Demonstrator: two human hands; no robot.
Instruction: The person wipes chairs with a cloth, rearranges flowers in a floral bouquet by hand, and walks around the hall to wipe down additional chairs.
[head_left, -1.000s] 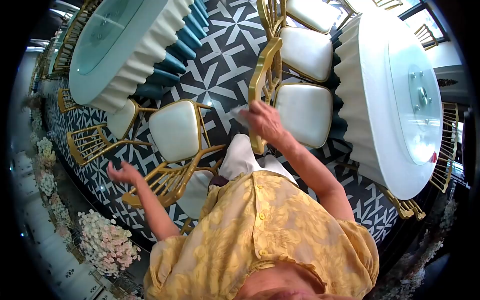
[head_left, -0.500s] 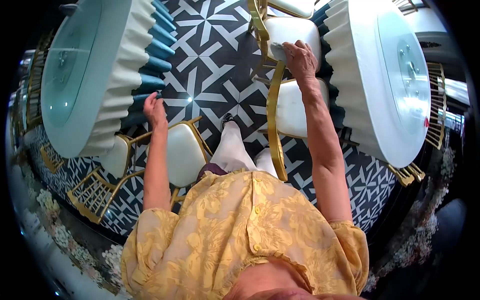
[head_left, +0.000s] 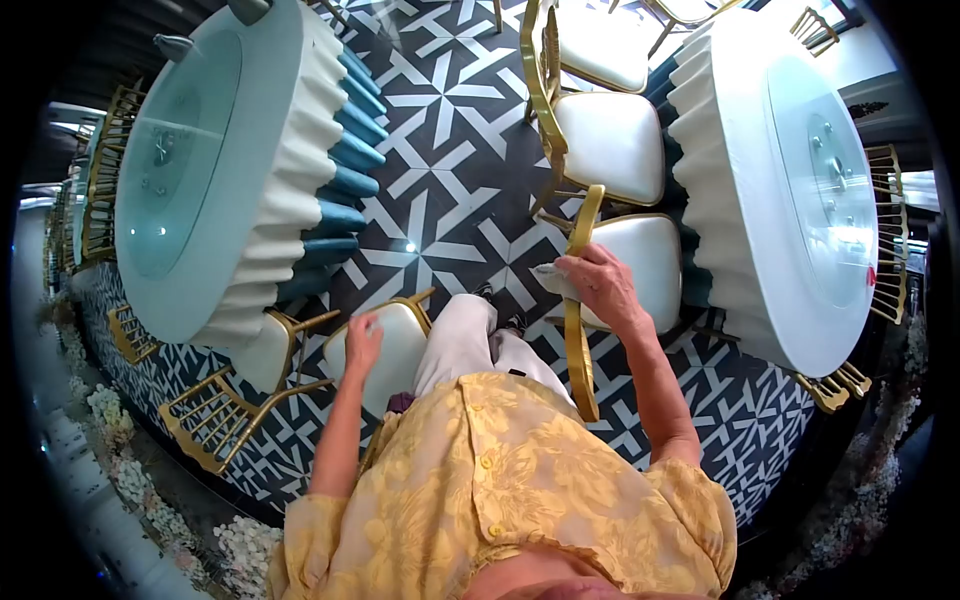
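My right hand [head_left: 605, 287] is closed on a light grey cloth [head_left: 550, 280], pressed against the back rail of a gold chair [head_left: 580, 365]. That chair's white seat [head_left: 645, 265] faces the right-hand table, and part of it is hidden behind the hand. Over the white seat of another gold chair [head_left: 395, 345], my left hand [head_left: 363, 345] hangs with its fingers loosely bent and nothing visible in them. I cannot tell whether it touches that chair.
Round tables with white cloths and glass tops stand on both sides, the left table [head_left: 265, 150] and the right table [head_left: 740, 150]. Another gold chair [head_left: 610, 145] stands further ahead on the right. A tipped-looking chair back [head_left: 205, 420] is at lower left. The floor [head_left: 440, 130] is patterned black and white.
My right hand with the cloth has come back from the farther chair's seat to the nearer chair's back rail. My left hand has moved from beside the left table's skirt toward the chair seat.
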